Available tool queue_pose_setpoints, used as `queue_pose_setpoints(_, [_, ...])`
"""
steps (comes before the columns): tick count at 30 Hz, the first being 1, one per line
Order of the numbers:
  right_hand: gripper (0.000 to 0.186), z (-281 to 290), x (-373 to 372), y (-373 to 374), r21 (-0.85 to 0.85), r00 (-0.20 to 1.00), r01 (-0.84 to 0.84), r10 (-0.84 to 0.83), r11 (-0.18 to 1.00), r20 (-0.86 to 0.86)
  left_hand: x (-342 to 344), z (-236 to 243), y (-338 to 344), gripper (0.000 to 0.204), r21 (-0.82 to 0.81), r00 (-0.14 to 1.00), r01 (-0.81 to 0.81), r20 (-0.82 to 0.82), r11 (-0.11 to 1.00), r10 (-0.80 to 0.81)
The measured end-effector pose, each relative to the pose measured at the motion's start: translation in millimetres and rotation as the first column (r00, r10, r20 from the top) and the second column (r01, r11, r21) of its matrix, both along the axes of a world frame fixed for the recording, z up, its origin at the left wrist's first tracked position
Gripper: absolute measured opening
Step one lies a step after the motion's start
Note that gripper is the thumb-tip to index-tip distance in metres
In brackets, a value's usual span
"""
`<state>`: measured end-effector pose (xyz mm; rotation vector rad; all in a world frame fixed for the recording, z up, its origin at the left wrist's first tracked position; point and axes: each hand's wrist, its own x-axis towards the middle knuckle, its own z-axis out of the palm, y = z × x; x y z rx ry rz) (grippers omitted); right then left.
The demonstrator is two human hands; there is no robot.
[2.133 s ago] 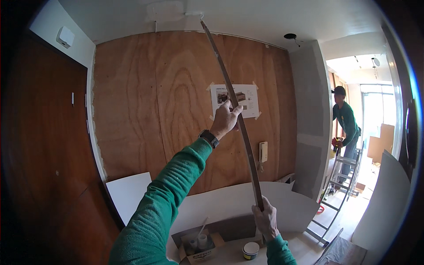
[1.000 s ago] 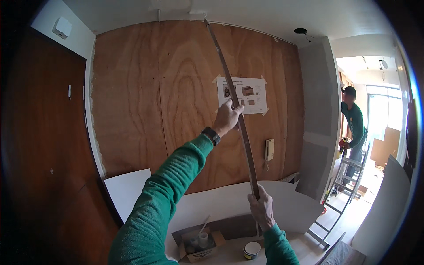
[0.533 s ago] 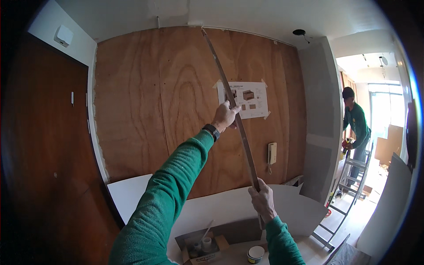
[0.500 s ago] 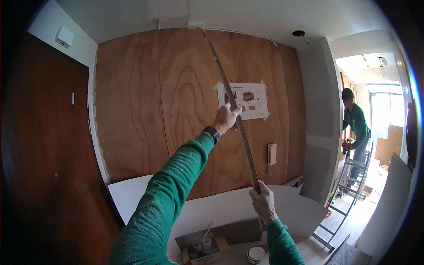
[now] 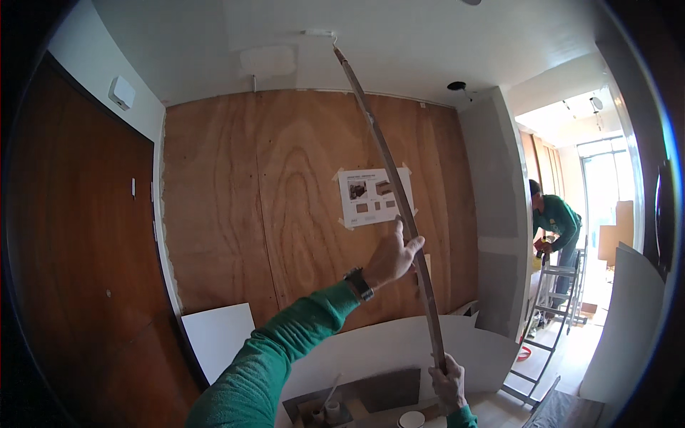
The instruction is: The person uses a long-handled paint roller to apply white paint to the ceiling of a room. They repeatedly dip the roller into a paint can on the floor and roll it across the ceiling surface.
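Note:
A paint roller [image 5: 318,33] is fixed to the far end of a long wooden pole [image 5: 382,143] and lies up at the ceiling. Halfway along the pole, my left hand [image 5: 392,255] holds it loosely, thumb across it and index finger stretched upward. Lower down, my right hand [image 5: 449,383] wraps round the pole near its bottom end. Just in front of the roller, a paler patch [image 5: 268,61] shows on the grey ceiling [image 5: 399,50].
A plywood wall [image 5: 214,200] bears a taped printed sheet [image 5: 357,207]. Below stand a box of cups [image 5: 321,414] and a round tub [image 5: 412,419]. At right, a co-worker [image 5: 560,221] leans by a stepladder [image 5: 549,321]. A dark door [image 5: 85,235] fills the left.
The view has tilted up, showing more ceiling. The roller now shows whole on the ceiling, past the wall's top edge. My left hand's index finger has straightened. The co-worker leans lower.

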<state>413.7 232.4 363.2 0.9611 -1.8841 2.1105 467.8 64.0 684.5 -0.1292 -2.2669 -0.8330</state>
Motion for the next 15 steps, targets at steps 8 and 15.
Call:
queue_pose_setpoints(8, [0.032, -7, 71, 70, -0.203, 0.996, -0.081, 0.087, 0.976, 0.023, 36, -26, 71, 0.089, -0.158, 0.996, 0.075, -0.031, 0.985, -0.081])
queue_pose_setpoints(15, [0.033, -38, 93, 114, -0.239, 0.999, -0.011, 0.023, 0.971, 0.046, 63, -42, 127, 0.091, -0.333, 0.981, 0.089, -0.131, 0.939, -0.140])
